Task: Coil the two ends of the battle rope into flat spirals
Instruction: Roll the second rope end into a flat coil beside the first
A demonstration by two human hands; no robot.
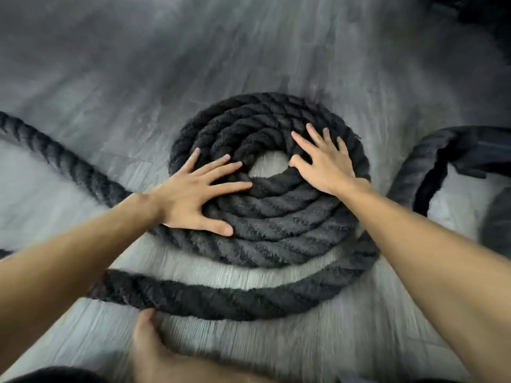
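Your foot point(146, 335) touches the heavy, stiff rope's point(69, 167) slack loop point(221, 297), grasp there; left grip point(193, 194) and right grip point(323, 161) press flat-fingered on the coil point(276, 225).

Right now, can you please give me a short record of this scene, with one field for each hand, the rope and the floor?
spiral: black battle rope, coiled flat, with a hole in the middle
left hand: fingers spread, presses on the spiral's left side
right hand: fingers spread, rests on the spiral's right side
loose turn: lies apart from the spiral on the near side
foot: bare, at the loose turn's near edge
floor: grey planks
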